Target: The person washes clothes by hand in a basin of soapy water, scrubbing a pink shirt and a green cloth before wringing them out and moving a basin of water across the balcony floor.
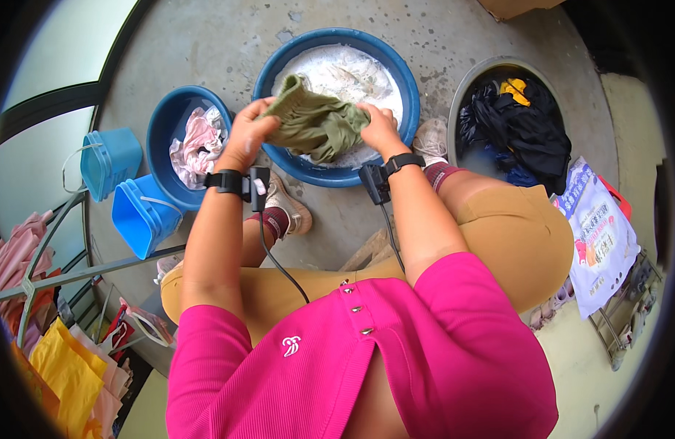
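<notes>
Stretched between both hands is an olive-green garment (321, 123) with a gathered, elastic-looking edge. My left hand (250, 131) grips that gathered edge. The opposite end is bunched in my right hand (380, 127). Beneath the cloth stands a large blue plastic basin (410, 104), full of white suds (343, 57) with pale fabric showing through. The garment hangs over the basin's near part and hides some of the foam. Whether its lower folds touch the suds, I cannot tell.
To the left, a smaller blue basin (161, 137) holds pink and white clothes (197, 142), beside two blue buckets (110, 164). At right, a metal basin (459, 99) contains dark clothes (513, 120). A printed detergent bag (598, 236) leans near a shoe rack (606, 335). A metal frame (58, 285) crosses the left.
</notes>
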The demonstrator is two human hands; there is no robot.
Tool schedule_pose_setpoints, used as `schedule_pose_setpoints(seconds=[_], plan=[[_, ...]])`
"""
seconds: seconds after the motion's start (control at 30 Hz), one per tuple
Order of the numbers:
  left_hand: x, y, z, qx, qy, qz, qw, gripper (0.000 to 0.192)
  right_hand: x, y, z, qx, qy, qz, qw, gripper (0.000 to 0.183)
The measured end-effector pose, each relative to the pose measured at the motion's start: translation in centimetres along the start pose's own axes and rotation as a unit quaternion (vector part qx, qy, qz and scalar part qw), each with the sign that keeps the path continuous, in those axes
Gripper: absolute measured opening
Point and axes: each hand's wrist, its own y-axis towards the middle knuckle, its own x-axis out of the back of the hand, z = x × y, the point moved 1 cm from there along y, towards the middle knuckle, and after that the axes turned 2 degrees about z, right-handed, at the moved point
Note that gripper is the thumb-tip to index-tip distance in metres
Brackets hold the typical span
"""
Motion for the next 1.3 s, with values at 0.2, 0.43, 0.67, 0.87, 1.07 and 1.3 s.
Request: schedule_pose_setpoints(seconds=[0.2, 0.43, 0.67, 0.87, 1.07, 1.3], plan=[[-4.9, -0.1, 7.5, 0.039, 0.657, 0.075, 0.749, 0.064, -4.8, -2.3, 0.2, 0.056, -0.198, 0.029, 0.978, 0.047], [-5.4, 2.1, 12.0, 0.165, 0.702, 0.177, 0.67, 0.077, -7.4, -2.0, -1.1, 0.012, -0.246, 0.128, 0.961, 0.054], [-5.6, 5.2, 14.1, 0.26, 0.679, 0.238, 0.643, 0.059, -8.1, 0.5, -2.0, -0.038, -0.253, 0.209, 0.944, 0.049], [-5.5, 6.6, 14.8, 0.267, 0.68, 0.295, 0.616, 0.04, -8.0, 1.5, -2.4, -0.072, -0.22, 0.248, 0.941, 0.042], [-0.7, 8.0, 16.1, 0.153, 0.544, 0.221, 0.795, 0.031, -7.4, 1.3, -1.7, -0.037, -0.104, 0.198, 0.974, 0.052], [-0.3, 2.9, 2.8, -0.059, 0.218, 0.113, 0.968, 0.026, -4.6, -2.0, -0.4, 0.068, 0.045, -0.009, 0.997, 0.099]])
